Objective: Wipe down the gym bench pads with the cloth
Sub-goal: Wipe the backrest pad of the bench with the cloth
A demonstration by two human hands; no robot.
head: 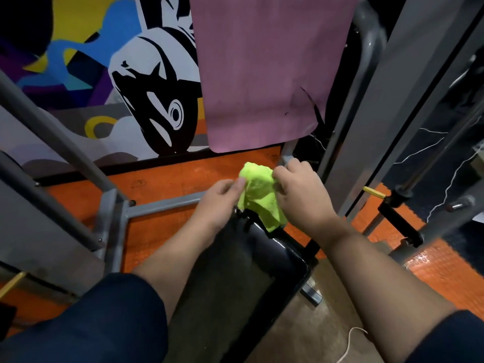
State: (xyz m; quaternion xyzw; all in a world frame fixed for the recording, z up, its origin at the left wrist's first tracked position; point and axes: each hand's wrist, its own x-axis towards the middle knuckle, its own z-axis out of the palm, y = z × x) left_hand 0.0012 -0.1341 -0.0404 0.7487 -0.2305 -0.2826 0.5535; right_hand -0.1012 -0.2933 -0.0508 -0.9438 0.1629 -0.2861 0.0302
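Observation:
A bright yellow-green cloth (259,195) hangs bunched between both hands, just above the far end of a black bench pad (235,279). My left hand (218,203) pinches the cloth's left edge with thumb and fingers. My right hand (301,189) grips the cloth's upper right part. The cloth's lower corner droops onto the pad's far edge. The pad runs from the bottom centre up toward the hands, between my forearms.
Grey steel frame bars (86,179) cross the left side and a grey upright (379,113) stands at right. A pink mat (264,72) hangs ahead over a painted wall. Orange floor tiles (162,179) surround the bench. A black handle with a yellow pin (374,192) sits at right.

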